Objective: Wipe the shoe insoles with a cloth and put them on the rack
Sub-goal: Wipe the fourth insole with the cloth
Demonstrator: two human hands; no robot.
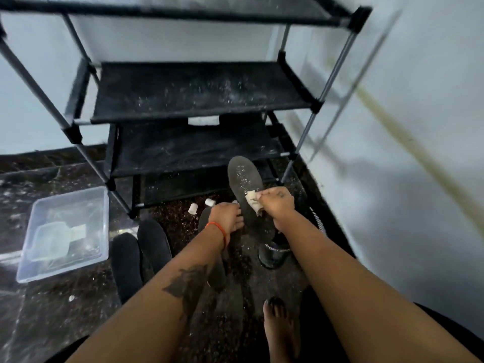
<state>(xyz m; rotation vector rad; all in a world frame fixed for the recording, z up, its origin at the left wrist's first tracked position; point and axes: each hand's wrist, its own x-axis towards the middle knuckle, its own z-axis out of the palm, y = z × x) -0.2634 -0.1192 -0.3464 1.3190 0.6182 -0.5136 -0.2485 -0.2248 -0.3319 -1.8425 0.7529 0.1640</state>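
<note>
A dark grey insole (245, 184) stands tilted above the floor in front of the black rack (201, 93). My left hand (227, 216) grips its left edge near the heel. My right hand (276, 203) pinches a small beige cloth (252, 201) against the middle of the insole. Two black insoles (125, 260) (154, 242) lie side by side on the dark floor at the left. Another dark insole (216, 271) lies under my left forearm, partly hidden.
A clear plastic bin (47, 263) holding a small lidded box sits on the floor at the left. Two small white caps (192, 208) lie by the rack's foot. A black slipper (273, 254) is under my right forearm. My bare foot (281, 328) rests below. A wall closes the right side.
</note>
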